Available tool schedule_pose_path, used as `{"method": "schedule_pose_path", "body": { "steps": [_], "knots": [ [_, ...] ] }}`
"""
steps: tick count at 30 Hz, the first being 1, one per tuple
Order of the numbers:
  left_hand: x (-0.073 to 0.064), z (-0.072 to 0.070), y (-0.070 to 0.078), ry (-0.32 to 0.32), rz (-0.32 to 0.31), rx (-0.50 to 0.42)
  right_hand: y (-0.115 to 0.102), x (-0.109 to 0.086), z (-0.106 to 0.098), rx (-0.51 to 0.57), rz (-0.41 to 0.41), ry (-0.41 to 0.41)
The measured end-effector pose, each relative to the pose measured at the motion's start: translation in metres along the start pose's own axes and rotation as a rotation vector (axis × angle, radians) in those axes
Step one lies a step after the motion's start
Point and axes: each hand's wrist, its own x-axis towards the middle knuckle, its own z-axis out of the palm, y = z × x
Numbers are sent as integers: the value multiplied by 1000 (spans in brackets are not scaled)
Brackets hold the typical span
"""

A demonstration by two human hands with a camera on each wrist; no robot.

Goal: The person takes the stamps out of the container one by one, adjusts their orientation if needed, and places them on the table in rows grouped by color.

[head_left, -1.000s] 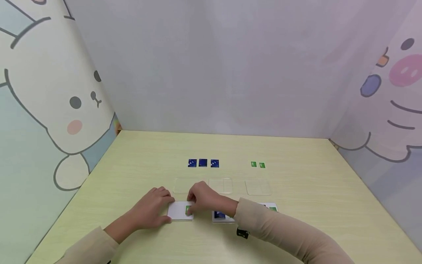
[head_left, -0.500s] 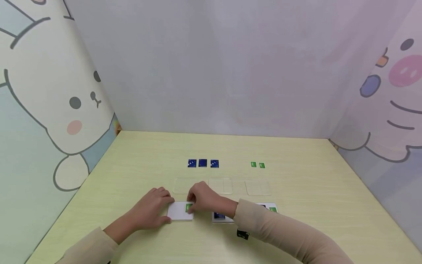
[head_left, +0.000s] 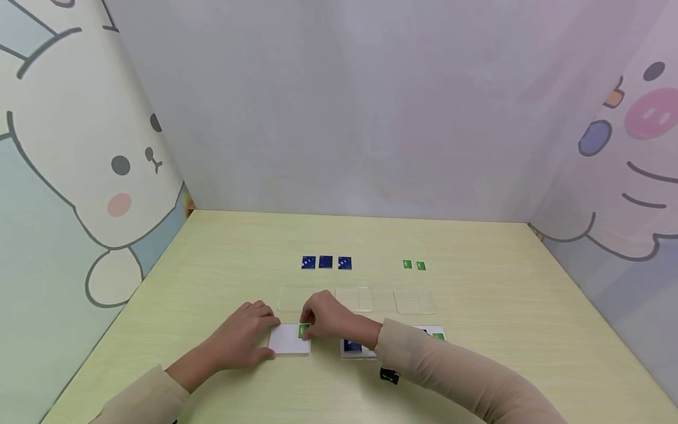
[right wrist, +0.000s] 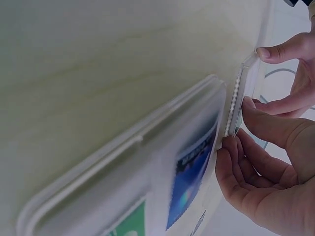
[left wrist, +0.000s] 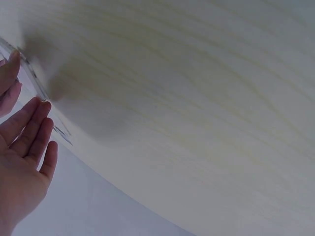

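In the head view, a small white card in a clear case [head_left: 285, 341] lies flat on the table. My left hand [head_left: 241, 337] holds its left end between thumb and forefinger, also seen in the right wrist view. At its upper right corner is a green stamp-like piece [head_left: 303, 328], partly covered by my right hand [head_left: 325, 317], whose thumb and curled fingers hold it at the case's edge. Close beside, under the right forearm, sits another white case [right wrist: 133, 162] bearing a blue stamp-like piece [right wrist: 194, 167] and a green one [right wrist: 130, 221].
Further right, a third white case shows a green piece [head_left: 438, 335]; the right sleeve hides part of it. Clear plastic covers [head_left: 415, 301] lie in a row behind the cases. Three blue pieces [head_left: 325, 262] and two green pieces [head_left: 407, 264] sit farther back on the table [head_left: 503, 282].
The green piece under my right fingers has shifted slightly away from me, toward the white card's upper right corner. My left hand stays on the case's left end.
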Motion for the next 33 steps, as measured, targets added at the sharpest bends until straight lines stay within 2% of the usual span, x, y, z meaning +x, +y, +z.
{"method": "schedule_pose_path", "body": {
  "steps": [11,21,33],
  "knots": [
    [-1,3,-1,7,-1,2,-3,1,-1,18,25,2],
    [1,1,-1,-6,-13,11,-1,4,-2,59,-11,24],
    [1,-1,-1,-7,4,-2,0,6,-7,135,-8,-5]
  ]
}}
